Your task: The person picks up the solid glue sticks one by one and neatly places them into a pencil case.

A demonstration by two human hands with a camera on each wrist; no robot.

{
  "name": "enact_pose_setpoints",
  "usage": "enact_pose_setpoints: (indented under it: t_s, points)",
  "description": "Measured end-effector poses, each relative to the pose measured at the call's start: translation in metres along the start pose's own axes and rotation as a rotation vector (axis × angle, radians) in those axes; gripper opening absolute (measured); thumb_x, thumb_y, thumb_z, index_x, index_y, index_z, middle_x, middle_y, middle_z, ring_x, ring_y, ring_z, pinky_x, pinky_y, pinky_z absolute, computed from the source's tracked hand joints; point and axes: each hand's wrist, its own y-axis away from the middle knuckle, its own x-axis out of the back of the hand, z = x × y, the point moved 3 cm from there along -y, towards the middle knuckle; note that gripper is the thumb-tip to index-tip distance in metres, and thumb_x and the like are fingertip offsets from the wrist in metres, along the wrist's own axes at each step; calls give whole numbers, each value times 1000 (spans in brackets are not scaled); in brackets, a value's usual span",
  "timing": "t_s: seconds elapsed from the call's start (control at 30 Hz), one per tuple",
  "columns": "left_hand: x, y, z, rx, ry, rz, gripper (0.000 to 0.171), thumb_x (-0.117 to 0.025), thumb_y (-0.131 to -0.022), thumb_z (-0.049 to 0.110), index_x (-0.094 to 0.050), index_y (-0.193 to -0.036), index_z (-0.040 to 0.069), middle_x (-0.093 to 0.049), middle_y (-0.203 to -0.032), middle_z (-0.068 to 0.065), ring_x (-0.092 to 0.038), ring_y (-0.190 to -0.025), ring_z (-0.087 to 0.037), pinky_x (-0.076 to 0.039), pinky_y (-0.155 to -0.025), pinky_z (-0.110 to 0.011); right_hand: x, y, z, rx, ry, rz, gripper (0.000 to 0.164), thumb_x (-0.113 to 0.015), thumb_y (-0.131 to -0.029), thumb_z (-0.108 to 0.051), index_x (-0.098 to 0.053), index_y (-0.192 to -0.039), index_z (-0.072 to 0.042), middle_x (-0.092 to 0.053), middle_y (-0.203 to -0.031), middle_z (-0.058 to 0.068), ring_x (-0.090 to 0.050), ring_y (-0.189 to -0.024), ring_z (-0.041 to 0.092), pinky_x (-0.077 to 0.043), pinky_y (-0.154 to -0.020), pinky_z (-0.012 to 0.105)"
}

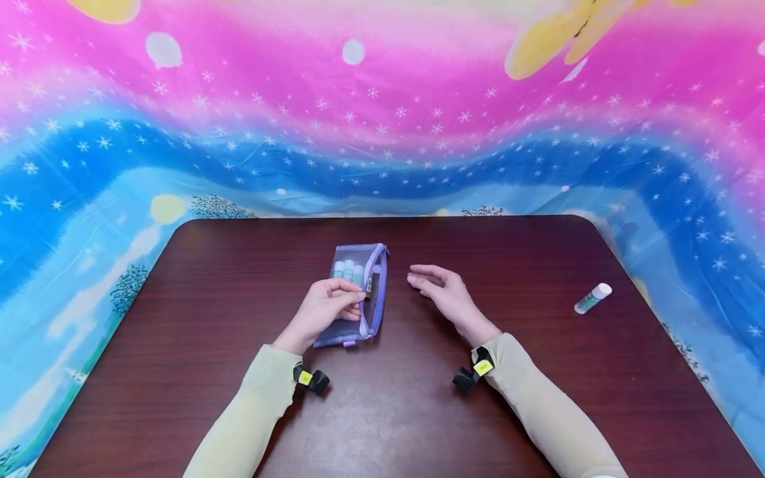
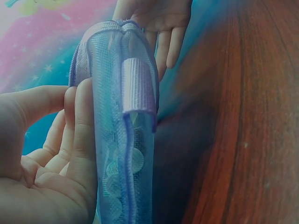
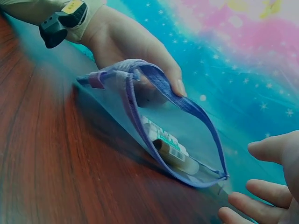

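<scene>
A lilac mesh zip pouch lies on the table with its zipped side gaping to the right. My left hand pinches the upper edge of that opening between thumb and fingers. Through the mesh show several white-capped glue sticks, side by side. Also inside is a brownish tube with a barcode label, close to the mouth in the right wrist view. My right hand hovers just right of the opening, fingers loosely extended, holding nothing. Another glue stick lies apart at the table's right.
The dark red wooden table has rounded far corners. A colourful printed cloth hangs behind it and along both sides. Each wrist wears a small black camera on a strap.
</scene>
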Motion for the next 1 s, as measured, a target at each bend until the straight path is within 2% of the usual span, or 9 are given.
enact_pose_setpoints:
  t_s: [0.27,0.73,0.87,1.0]
  points:
    - [0,0,0,-3,-10,-4,27,-68,-96,4,-63,-113,-18,-69,-104,-32,-68,-68,-17,-63,-70,-32,14,2,-3,13,9,32,50,-70,-99,-25,-58,-140,0,-63,-136,13,-62,-119,21,-51,-102,43]
    - [0,-1,0,-3,-8,-2,23,-69,-96,5,-66,-110,-14,-69,-105,-31,-68,-68,-18,-63,-70,-33,42,8,-2,40,4,69,52,-68,-101,-27,-55,-142,2,-61,-138,14,-61,-121,24,-49,-105,41]
    - [0,0,0,-3,-6,-2,22,-69,-96,4,-66,-110,-13,-69,-105,-31,-68,-68,-18,-63,-70,-32,51,10,-3,47,2,99,55,-69,-100,-31,-56,-143,0,-61,-139,12,-61,-120,22,-49,-105,41]
    - [0,0,-1,0,-9,-1,22,-69,-96,5,-66,-110,-13,-69,-105,-32,-68,-68,-18,-63,-70,-33,60,12,-3,55,-10,124,55,-70,-99,-32,-57,-142,-1,-60,-140,14,-60,-121,26,-48,-105,43]
